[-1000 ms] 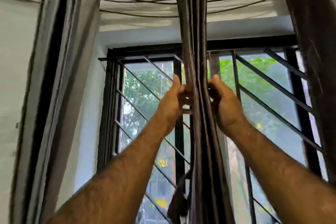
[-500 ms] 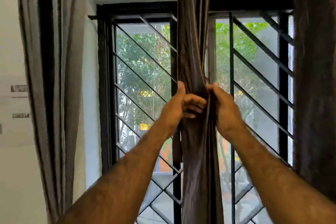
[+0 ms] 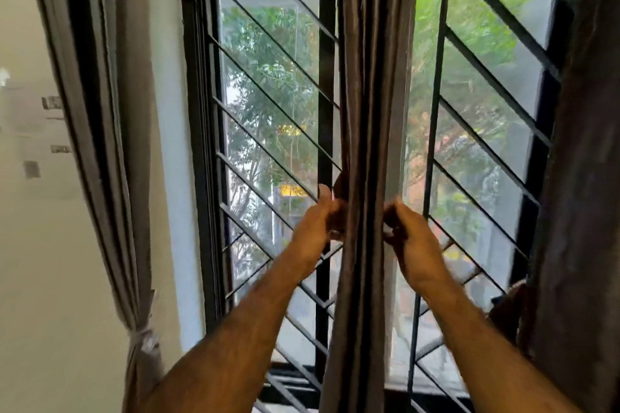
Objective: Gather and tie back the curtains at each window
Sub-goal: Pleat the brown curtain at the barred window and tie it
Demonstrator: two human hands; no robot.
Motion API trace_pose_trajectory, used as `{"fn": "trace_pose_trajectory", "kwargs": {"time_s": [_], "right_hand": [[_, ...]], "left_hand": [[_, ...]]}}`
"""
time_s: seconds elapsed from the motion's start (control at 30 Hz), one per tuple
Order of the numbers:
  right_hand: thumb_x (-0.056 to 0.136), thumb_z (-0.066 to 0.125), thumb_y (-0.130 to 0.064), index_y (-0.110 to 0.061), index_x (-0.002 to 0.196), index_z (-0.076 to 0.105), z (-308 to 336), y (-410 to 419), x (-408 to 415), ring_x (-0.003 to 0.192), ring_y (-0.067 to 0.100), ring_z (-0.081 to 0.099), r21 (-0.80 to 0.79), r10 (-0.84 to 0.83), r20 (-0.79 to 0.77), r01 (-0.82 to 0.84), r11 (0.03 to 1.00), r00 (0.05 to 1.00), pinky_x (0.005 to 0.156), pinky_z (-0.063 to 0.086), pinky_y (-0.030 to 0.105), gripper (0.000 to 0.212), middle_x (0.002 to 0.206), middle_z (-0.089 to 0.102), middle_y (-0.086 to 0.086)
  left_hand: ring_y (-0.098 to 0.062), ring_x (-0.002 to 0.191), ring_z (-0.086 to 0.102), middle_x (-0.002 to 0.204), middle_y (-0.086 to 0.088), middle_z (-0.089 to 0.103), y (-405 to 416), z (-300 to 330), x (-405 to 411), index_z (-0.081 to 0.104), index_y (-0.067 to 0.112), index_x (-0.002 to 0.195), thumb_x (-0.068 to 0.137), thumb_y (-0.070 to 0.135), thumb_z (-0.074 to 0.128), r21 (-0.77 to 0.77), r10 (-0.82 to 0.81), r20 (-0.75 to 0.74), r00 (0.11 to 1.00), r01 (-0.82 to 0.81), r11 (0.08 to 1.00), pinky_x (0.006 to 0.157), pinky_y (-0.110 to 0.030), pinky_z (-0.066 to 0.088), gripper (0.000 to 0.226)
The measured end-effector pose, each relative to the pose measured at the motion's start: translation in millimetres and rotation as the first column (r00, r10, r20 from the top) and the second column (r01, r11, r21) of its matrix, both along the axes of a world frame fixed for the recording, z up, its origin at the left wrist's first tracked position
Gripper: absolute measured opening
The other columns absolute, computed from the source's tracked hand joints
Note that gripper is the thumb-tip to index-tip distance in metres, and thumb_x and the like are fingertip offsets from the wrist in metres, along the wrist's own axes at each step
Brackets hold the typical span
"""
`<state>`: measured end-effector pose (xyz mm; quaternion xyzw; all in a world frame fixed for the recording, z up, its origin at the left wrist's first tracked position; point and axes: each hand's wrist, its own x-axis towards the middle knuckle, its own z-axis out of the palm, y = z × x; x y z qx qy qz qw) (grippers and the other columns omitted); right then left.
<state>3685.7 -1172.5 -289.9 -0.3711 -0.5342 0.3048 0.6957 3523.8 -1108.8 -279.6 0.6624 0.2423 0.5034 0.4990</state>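
Big black-framed window fills the view, diagonal grille bars across the glass and green trees beyond. Down the middle hangs the gathered curtain, a narrow brown-grey bundle, long axis straight up and down, running from the top edge to the bottom, its folds tight and slightly shiny. At the left, a paler grey curtain slants down the wall to a light tie cinching it low. A dark curtain covers the right edge. Now the hands: left hand at the bundle's left side, thumb up, fingers curled into the fabric; right hand at its right side, fingers bent in against the cloth. Both are clamped on the middle curtain at the same height, arms reaching up from below.
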Motion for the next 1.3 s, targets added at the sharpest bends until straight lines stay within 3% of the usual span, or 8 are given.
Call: {"fn": "trace_pose_trajectory", "kwargs": {"time_s": [0.13,0.23,0.4,0.5,0.67,0.83,1.1,1.3], "right_hand": [[0.099,0.061,-0.054,-0.01,0.113,0.077,-34,-13,25,0.094,0.014,0.073,0.062,-0.078,0.085,0.073,0.995,0.993,0.083,0.057,0.041,0.049,0.1,0.079,0.002],[0.082,0.072,-0.075,-0.013,0.119,0.071,-40,-19,23,0.093,0.018,0.071,0.137,-0.105,0.176,0.081,0.987,0.979,0.081,0.059,0.04,0.072,0.101,0.076,0.003],[0.087,0.085,-0.035,-0.025,0.096,0.066,-39,-11,2,0.075,0.015,0.066,0.177,-0.497,0.396,0.467,0.867,0.773,0.066,0.052,0.03,0.023,0.084,0.071,-0.006],[0.08,0.085,-0.01,-0.025,0.102,0.054,-42,-15,-6,0.08,0.015,0.053,0.189,-0.713,0.324,0.695,0.693,0.622,0.07,0.036,0.029,0.041,0.092,0.06,-0.002],[0.077,0.072,0.009,-0.018,0.103,0.055,-44,-24,-40,0.077,0.019,0.052,0.458,-0.788,0.286,0.645,0.612,0.545,0.073,0.036,0.023,0.041,0.089,0.056,0.002],[0.08,0.062,0.012,-0.01,0.099,0.065,-44,-28,-71,0.087,0.026,0.062,0.545,-0.874,0.239,0.686,0.482,0.424,0.075,0.052,0.038,0.029,0.103,0.057,0.006],[0.087,0.066,-0.024,-0.021,0.096,0.074,-52,-41,-107,0.08,0.029,0.067,0.51,-0.896,0.369,0.753,0.416,0.245,0.066,0.055,0.041,0.013,0.096,0.064,0.0],[0.09,0.075,-0.049,-0.022,0.119,0.071,-38,-29,-109,0.096,0.03,0.069,0.195,-0.799,0.551,0.894,0.404,0.241,0.079,0.058,0.042,0.04,0.103,0.071,0.002]], "left_hand": [[-0.015,0.06,0.057,0.068,-0.01,0.06,-2,-27,-21,0.066,-0.013,0.079,0.112,0.017,0.054,0.178,0.279,0.01,0.96,-0.277,0.944,0.059,-0.029,0.051,0.046],[-0.007,0.057,0.06,0.064,0.002,0.065,-10,-28,-29,0.073,0.017,0.068,0.109,0.014,0.06,0.201,0.309,0.112,0.944,-0.326,0.924,0.055,-0.026,0.054,0.043],[-0.018,0.071,0.071,0.079,-0.007,0.077,-13,-28,-31,0.08,0.01,0.088,0.095,0.018,0.079,0.423,0.272,0.055,0.961,-0.269,0.865,0.066,-0.028,0.057,0.011],[-0.013,0.073,0.071,0.08,0.0,0.078,-5,-32,-32,0.08,0.012,0.089,0.089,0.023,0.083,0.466,0.307,0.016,0.952,-0.278,0.84,0.067,-0.026,0.054,0.011],[-0.031,0.07,0.072,0.074,-0.005,0.074,2,-29,-39,0.077,0.014,0.085,0.098,0.043,0.074,0.448,0.28,0.108,0.954,-0.298,0.843,0.063,-0.048,0.06,0.032],[-0.01,0.059,0.066,0.068,0.009,0.069,-2,-23,-46,0.075,0.018,0.081,0.093,0.035,0.083,0.53,0.254,0.087,0.963,-0.26,0.807,0.055,-0.033,0.056,0.022],[-0.008,0.068,0.068,0.072,0.008,0.071,10,-26,-78,0.072,0.022,0.083,0.09,0.019,0.079,0.591,0.26,0.08,0.962,-0.256,0.765,0.064,-0.035,0.058,0.01],[-0.011,0.069,0.068,0.074,0.007,0.071,9,-28,-86,0.071,0.02,0.088,0.086,0.022,0.077,0.581,0.237,0.07,0.969,-0.232,0.78,0.068,-0.04,0.059,0.007]]}}
